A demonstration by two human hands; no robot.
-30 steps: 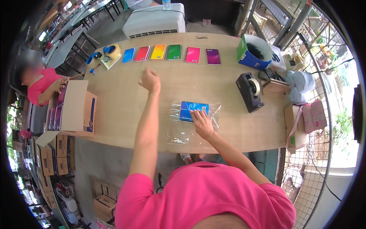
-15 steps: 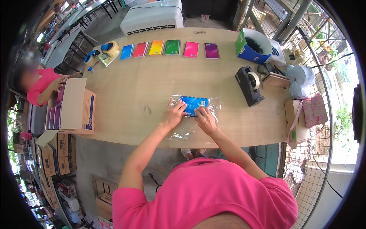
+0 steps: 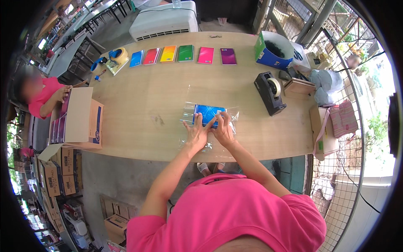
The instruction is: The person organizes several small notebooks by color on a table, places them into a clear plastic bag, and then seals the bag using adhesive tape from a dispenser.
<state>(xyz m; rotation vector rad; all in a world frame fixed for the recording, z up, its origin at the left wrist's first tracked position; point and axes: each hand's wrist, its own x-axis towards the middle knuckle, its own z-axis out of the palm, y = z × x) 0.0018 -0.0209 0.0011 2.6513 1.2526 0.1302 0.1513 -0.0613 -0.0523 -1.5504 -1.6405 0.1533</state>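
A blue spiral-bound notebook [image 3: 205, 112] lies flat on the table, with clear plastic film [image 3: 189, 110] around it that sticks out past both sides. My left hand [image 3: 196, 133] touches its lower edge, fingers stretched and spread. At the lower right corner, my right hand [image 3: 223, 132] rests with its fingers apart over the notebook and film. The two thumbs come close together at the lower edge. Whether any film is caught between the right fingers is too small to make out.
Small notebooks in several colours, such as the green one [image 3: 185, 53], line the table's far side. A black tape dispenser [image 3: 269, 93] stands right, below a blue-green box [image 3: 273, 52]. Tape rolls [image 3: 119, 55] lie far left. Beside an open carton [image 3: 79, 117] sits another person [image 3: 46, 94].
My left hand has slid from the notebook's left side down to its lower edge, its fingers spreading. My right hand stays near the lower right corner, fingers shifted slightly. The whole view has shifted a little.
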